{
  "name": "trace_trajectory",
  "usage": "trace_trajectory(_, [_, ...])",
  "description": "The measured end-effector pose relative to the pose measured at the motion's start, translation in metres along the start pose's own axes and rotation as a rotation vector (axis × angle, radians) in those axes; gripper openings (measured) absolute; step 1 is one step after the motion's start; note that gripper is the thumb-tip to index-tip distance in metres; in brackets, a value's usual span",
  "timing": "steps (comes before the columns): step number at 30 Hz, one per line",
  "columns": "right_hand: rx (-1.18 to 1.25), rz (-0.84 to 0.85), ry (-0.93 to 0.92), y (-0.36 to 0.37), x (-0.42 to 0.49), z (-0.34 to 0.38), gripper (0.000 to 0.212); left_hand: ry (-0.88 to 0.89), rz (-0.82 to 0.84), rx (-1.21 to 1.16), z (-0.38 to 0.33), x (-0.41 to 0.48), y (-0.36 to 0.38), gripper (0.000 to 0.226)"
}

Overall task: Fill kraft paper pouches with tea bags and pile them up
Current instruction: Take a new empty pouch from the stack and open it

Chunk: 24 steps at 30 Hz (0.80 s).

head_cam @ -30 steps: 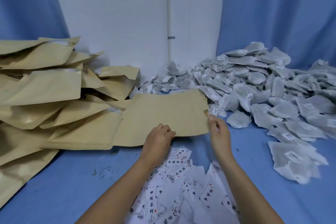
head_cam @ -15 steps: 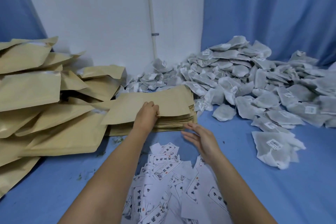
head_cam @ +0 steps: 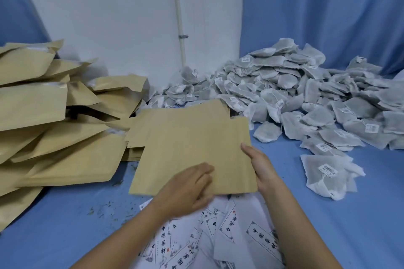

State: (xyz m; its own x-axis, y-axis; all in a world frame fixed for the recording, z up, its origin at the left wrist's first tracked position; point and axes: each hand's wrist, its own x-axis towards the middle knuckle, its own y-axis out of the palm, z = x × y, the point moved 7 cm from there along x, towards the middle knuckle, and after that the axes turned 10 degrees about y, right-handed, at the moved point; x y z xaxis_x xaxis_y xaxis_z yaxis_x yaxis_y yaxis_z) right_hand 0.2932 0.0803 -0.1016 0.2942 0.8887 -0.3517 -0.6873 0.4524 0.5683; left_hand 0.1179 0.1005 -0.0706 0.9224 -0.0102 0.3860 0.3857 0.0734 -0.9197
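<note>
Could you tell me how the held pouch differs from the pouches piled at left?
The held pouch is flat; the piled pouches bulge. Left hand and right hand grip the held pouch; the piled pouches lie overlapping on the blue cloth. Both are kraft brown.

left hand (head_cam: 185,190) + right hand (head_cam: 262,168) hold kraft pouch (head_cam: 192,148) | tea bags (head_cam: 295,94) heaped right

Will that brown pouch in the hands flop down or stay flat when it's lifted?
Probably mostly flat: the pouch juts out from the left hand and right hand without drooping. It looks empty and thin, so likely very light. A push would probably slide it, not roll it.
</note>
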Motion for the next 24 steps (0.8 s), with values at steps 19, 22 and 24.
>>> trace_trajectory(19, [0.083,0.123,0.011,0.017,-0.006,-0.015,0.039,-0.803,-0.260,-0.575,0.024,0.066,0.011,0.046])
trace_trajectory(22, [0.098,0.154,-0.010,0.020,-0.008,-0.013,0.041,-0.789,-0.249,-0.642,0.023,0.066,0.009,0.045])
trace_trajectory(24, [0.111,0.165,-0.015,0.022,-0.009,-0.012,0.042,-0.783,-0.250,-0.655,0.023,0.065,0.007,0.035])
